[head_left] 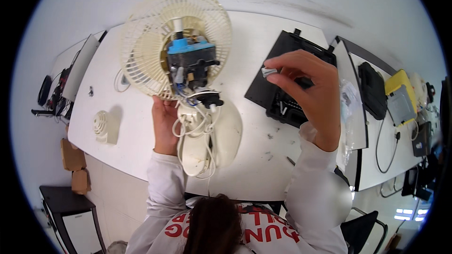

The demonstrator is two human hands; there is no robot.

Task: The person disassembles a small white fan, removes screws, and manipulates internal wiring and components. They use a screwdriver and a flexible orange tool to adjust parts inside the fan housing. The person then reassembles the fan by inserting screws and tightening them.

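Observation:
A cream electric fan lies on the white table with its rear cover off. Its motor housing, black with a blue top, and loose white and blue wires are exposed in front of the round cream grille. My left hand grips the fan beside its neck, just under the grille; some fingertips are hidden behind it. Raised over the toolbox, my right hand pinches a small grey metal piece between thumb and fingers. Its exact kind is too small to tell.
An open black toolbox with bits and sockets lies at right. Several screws are scattered near it. The removed cream cover sits at left, with small metal parts beyond it. Another table stands at far right.

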